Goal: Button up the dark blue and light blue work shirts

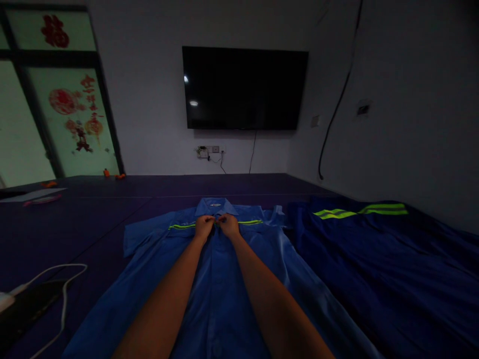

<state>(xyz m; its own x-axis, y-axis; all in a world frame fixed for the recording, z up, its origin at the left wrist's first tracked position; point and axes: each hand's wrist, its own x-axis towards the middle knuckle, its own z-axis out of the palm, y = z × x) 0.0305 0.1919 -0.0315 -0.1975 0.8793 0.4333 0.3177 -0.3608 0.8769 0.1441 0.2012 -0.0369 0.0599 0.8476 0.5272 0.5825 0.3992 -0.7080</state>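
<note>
A blue work shirt (pixel 224 279) with yellow-green chest stripes lies spread front-up on the dark table, its collar (pixel 214 205) pointing away from me. My left hand (pixel 204 226) pinches the front opening just under the collar. Close beside it, my right hand (pixel 228 224) pinches the same opening from the other side. The fingertips nearly meet over the shirt's middle line. Whether a button sits between them is too small and dark to tell.
To the right lies a darker blue garment (pixel 366 249) with yellow-green bands. A white cable (pixel 65 294) curls at the left front. Paper (pixel 33 194) and small orange objects (pixel 107 173) lie at the far left. A television (pixel 245 89) hangs on the wall.
</note>
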